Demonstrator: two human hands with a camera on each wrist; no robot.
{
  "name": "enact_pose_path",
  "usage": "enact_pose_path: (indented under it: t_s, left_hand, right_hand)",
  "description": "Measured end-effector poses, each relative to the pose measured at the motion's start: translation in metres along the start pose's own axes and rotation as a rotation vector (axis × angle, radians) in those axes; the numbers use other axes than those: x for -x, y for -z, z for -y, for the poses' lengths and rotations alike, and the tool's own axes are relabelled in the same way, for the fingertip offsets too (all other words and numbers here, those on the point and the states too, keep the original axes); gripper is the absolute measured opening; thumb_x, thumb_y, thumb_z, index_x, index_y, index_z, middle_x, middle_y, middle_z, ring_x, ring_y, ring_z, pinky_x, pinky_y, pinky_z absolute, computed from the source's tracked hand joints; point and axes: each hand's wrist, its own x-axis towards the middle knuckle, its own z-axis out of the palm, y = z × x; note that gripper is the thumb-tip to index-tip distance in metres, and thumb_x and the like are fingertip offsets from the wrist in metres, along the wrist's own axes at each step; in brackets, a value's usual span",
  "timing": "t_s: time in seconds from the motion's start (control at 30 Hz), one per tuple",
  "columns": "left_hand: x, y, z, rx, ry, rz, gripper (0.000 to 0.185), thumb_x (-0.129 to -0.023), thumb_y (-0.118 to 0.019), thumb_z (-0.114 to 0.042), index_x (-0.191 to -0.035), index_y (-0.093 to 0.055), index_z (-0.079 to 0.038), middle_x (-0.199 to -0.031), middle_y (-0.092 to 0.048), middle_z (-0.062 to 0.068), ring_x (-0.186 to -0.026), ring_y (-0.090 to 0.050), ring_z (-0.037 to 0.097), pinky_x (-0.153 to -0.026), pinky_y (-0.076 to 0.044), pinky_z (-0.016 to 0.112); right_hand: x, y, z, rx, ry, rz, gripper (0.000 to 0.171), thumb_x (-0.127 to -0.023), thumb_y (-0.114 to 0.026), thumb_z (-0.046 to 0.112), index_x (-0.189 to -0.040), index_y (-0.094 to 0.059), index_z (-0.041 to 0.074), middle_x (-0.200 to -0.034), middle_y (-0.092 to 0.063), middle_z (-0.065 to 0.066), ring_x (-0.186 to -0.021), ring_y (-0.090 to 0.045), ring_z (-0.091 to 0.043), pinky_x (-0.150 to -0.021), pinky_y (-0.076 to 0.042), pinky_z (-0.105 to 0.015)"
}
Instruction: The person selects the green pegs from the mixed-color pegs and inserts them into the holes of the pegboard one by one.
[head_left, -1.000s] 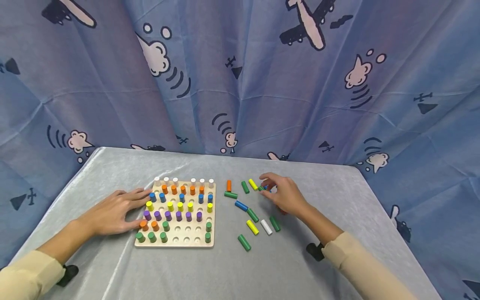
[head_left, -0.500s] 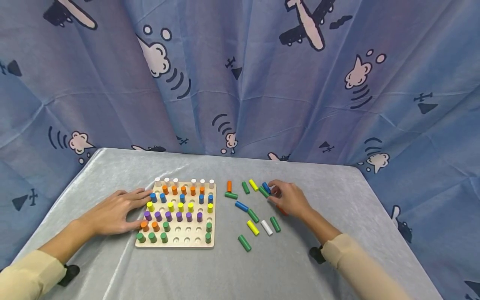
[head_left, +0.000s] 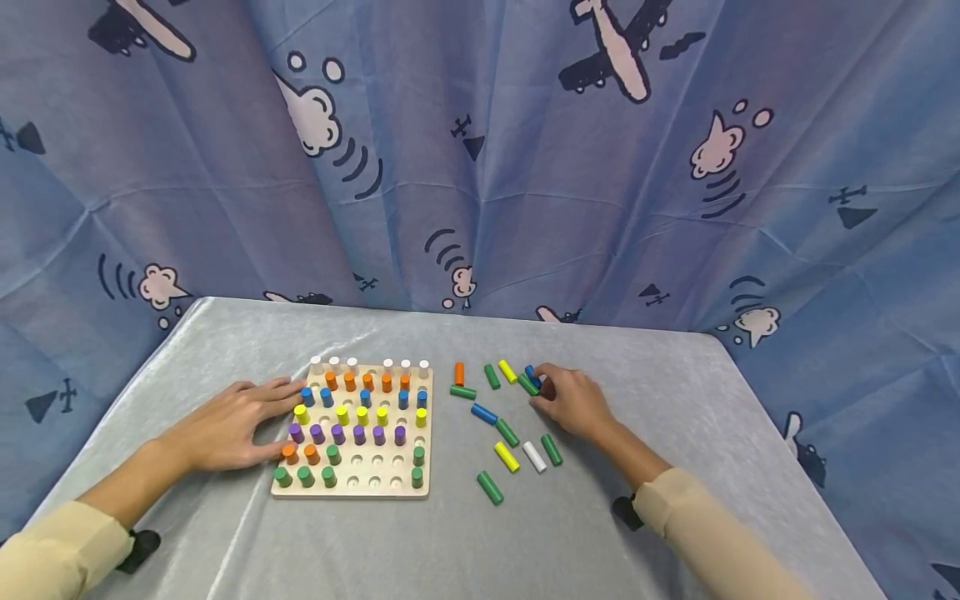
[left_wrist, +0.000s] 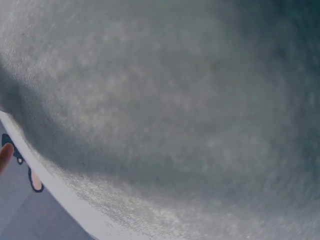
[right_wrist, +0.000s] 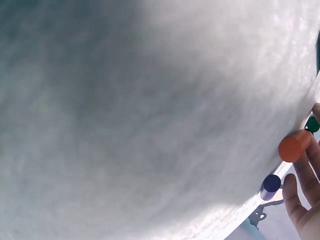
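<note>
Our right hand (head_left: 573, 402) has its fingers curled over the loose pegs at 3 o'clock of the peg board (head_left: 352, 487), apparently closing on an orange peg (right_wrist: 294, 145). Left hand (head_left: 225, 429) lies flat at the board's 9 o'clock edge. We'd pinch the peg mid-length and keep the board steady.

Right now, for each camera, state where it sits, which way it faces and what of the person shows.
Head: above, facing forward and down at the peg board; left hand and right hand show.
Left wrist: low over the grey cloth; a fingertip.
Right wrist: low over cloth; fingers by an orange peg.
Shared: the cloth, the right hand.
</note>
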Motion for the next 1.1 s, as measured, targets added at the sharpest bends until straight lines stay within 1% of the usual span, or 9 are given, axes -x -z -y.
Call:
enact_pose_path:
  t_s: [0.23, 0.33, 0.47, 0.73, 0.9, 1.1]
  left_hand:
    - [0.000, 0.000, 0.000, 0.004, 0.002, 0.002, 0.065, -0.087, -0.070, -0.045, -0.135, -0.061, -0.001, -0.148, -0.050, 0.013, -0.134, -0.047, 0.038, -0.096, -0.043, 0.056]
    - [0.000, 0.000, 0.000, 0.002, -0.002, -0.003, 0.065, -0.087, -0.070, -0.044, -0.135, -0.061, -0.001, -0.148, -0.050, 0.013, -0.134, -0.047, 0.038, -0.096, -0.043, 0.055]
    - [0.000, -0.001, 0.000, 0.000, -0.012, -0.018, 0.064, -0.086, -0.071, -0.044, -0.134, -0.062, -0.001, -0.147, -0.052, 0.013, -0.133, -0.048, 0.038, -0.095, -0.044, 0.055]
    - [0.001, -0.002, 0.000, -0.002, -0.012, -0.025, 0.065, -0.087, -0.070, -0.045, -0.134, -0.062, -0.001, -0.147, -0.051, 0.014, -0.133, -0.048, 0.039, -0.095, -0.044, 0.056]
    - [0.001, -0.002, 0.000, -0.001, -0.008, -0.024, 0.065, -0.087, -0.070, -0.045, -0.134, -0.061, -0.001, -0.147, -0.051, 0.014, -0.133, -0.048, 0.039, -0.095, -0.044, 0.056]
    - [0.001, -0.002, 0.000, 0.000, -0.007, -0.016, 0.065, -0.087, -0.069, -0.046, -0.134, -0.061, -0.001, -0.148, -0.051, 0.013, -0.133, -0.048, 0.038, -0.095, -0.044, 0.056]
  right_hand:
    - [0.000, 0.000, 0.001, -0.016, -0.004, -0.018, 0.037, -0.082, -0.082, 0.019, -0.114, -0.068, 0.006, -0.080, -0.070, -0.001, -0.072, -0.064, -0.014, -0.067, -0.053, -0.040]
    - [0.001, 0.000, 0.002, -0.020, -0.004, -0.020, 0.036, -0.082, -0.082, 0.018, -0.113, -0.068, 0.006, -0.080, -0.070, 0.000, -0.072, -0.063, -0.014, -0.067, -0.053, -0.039]
    - [0.001, 0.002, 0.002, -0.036, 0.003, -0.046, 0.035, -0.081, -0.082, 0.015, -0.112, -0.069, 0.006, -0.080, -0.070, -0.001, -0.071, -0.063, -0.014, -0.066, -0.053, -0.039]
    - [0.001, 0.015, 0.008, -0.063, 0.004, -0.099, 0.035, -0.082, -0.080, 0.014, -0.115, -0.069, 0.005, -0.086, -0.072, -0.004, -0.075, -0.066, -0.017, -0.069, -0.053, -0.041]
    - [0.000, 0.024, 0.011, -0.097, 0.028, -0.138, 0.034, -0.083, -0.079, 0.012, -0.114, -0.069, 0.003, -0.088, -0.074, -0.005, -0.078, -0.068, -0.021, -0.070, -0.054, -0.043]
    - [0.001, 0.022, 0.013, -0.082, 0.007, -0.102, 0.034, -0.083, -0.079, 0.014, -0.115, -0.069, 0.005, -0.089, -0.074, -0.003, -0.079, -0.068, -0.019, -0.072, -0.054, -0.042]
